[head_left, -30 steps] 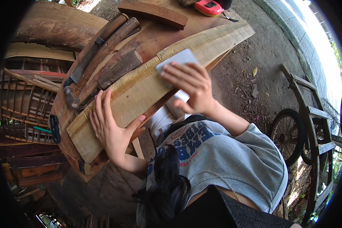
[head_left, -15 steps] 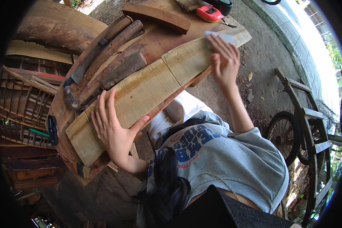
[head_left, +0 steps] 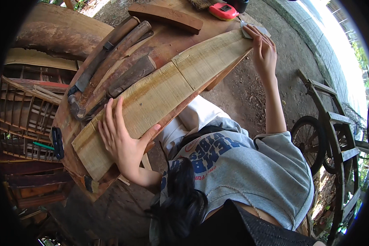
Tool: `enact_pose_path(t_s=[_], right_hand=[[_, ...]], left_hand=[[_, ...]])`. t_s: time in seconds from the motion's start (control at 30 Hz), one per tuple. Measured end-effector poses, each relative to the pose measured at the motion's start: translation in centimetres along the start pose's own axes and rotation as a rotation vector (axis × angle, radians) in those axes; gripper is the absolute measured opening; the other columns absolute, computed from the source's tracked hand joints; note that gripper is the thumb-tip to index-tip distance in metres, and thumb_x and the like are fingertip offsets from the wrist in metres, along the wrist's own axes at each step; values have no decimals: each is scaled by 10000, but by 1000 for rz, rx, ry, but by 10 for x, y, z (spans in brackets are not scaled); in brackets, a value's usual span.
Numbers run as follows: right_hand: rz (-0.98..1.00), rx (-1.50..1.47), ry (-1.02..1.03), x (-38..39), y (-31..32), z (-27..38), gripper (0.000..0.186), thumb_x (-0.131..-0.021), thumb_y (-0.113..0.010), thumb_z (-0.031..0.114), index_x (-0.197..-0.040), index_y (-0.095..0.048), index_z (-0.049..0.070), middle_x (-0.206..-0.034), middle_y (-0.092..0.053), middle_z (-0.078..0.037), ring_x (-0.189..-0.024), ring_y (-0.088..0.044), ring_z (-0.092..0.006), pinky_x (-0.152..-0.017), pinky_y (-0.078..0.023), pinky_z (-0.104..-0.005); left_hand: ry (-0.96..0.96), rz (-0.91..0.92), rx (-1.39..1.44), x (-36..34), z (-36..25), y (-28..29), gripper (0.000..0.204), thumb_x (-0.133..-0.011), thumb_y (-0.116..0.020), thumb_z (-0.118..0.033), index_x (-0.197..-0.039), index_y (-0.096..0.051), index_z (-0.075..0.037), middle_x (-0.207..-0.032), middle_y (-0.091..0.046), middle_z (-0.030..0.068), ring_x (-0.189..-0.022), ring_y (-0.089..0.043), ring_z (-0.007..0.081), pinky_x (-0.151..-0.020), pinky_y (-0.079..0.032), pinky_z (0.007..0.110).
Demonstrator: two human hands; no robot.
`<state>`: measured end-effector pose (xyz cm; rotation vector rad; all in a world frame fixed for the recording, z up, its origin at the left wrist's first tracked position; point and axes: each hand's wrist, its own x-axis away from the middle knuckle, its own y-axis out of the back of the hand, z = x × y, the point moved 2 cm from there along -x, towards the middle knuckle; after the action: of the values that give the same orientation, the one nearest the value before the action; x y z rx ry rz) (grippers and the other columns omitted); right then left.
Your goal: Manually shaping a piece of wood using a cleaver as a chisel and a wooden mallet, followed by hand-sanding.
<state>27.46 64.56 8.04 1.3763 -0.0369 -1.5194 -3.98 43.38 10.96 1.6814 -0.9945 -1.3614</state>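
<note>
A long pale wooden plank [head_left: 145, 96] lies slantwise across the wooden table, crossed by a dark line. My left hand [head_left: 123, 143] rests on its near left part, fingers spread and thumb along the front edge, gripping nothing. At the plank's far right end, my right hand [head_left: 265, 53] presses a light grey sheet of what looks like sandpaper [head_left: 247, 33] under its fingers. Part of the sheet sticks out past the hand, over the plank's tip. Behind the plank lie a hammer [head_left: 77, 107], a long-bladed knife [head_left: 88, 76] and a thick dark wooden piece [head_left: 132, 77].
A brown wooden block [head_left: 166, 17] and a red tape measure [head_left: 223, 12] lie on the table's far side. Slatted woodwork [head_left: 18, 110] stands at left. To the right are a wooden ladder-like frame [head_left: 338, 119] and a spoked wheel [head_left: 309, 143].
My right hand has slid outward to the right with the sandpaper, reaching the plank's far tip, and the arm is straighter. My left hand stays in place on the plank.
</note>
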Motion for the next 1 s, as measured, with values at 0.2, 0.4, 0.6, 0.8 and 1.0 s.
enact_pose_path(t_s=[0.2, 0.4, 0.6, 0.8, 1.0], right_hand=[[248, -102, 242, 44, -27, 127, 665, -837, -396, 623, -1208, -549, 93, -1229, -553, -75, -1174, -493, -223, -994, -338, -418], [238, -92, 268, 35, -24, 106, 634, -846, -319, 652, -1144, -601, 169, -1175, -590, -48, -1113, -544, -203, -989, -373, -414], [2, 28, -49, -3, 0, -11, 441, -937, -349, 416, -1111, -624, 117, -1175, -588, -71, -1130, -530, -235, -972, -372, -398], [245, -137, 204, 52, -20, 129, 659, -842, -365, 637, -1188, -573, 116, -1218, -563, -69, -1166, -501, -226, -995, -339, -426], [143, -11, 226, 26, -19, 72, 557, -879, -337, 583, -1145, -603, 172, -1176, -591, -42, -1134, -526, -200, -975, -370, -397]], left_hand=[[-2, 6, -23, 1, -1, -4, 943, -580, -638, -686, -1311, -404, -138, -1295, -426, 106, -1139, -447, 330, -957, -318, 492], [1, 0, -16, 3, -1, -4, 933, -586, -627, -692, -1304, -414, -136, -1290, -427, 108, -1132, -445, 334, -951, -321, 491], [4, 19, 23, -2, -4, 1, 919, -588, -658, -648, -1308, -412, -132, -1306, -419, 105, -1166, -420, 334, -970, -307, 480], [-9, 8, 13, 0, -1, -5, 928, -590, -649, -668, -1312, -406, -137, -1300, -421, 108, -1141, -438, 336, -951, -323, 485], [2, 9, 27, 3, 2, -2, 928, -589, -652, -663, -1312, -406, -136, -1301, -420, 104, -1147, -432, 337, -955, -319, 486]])
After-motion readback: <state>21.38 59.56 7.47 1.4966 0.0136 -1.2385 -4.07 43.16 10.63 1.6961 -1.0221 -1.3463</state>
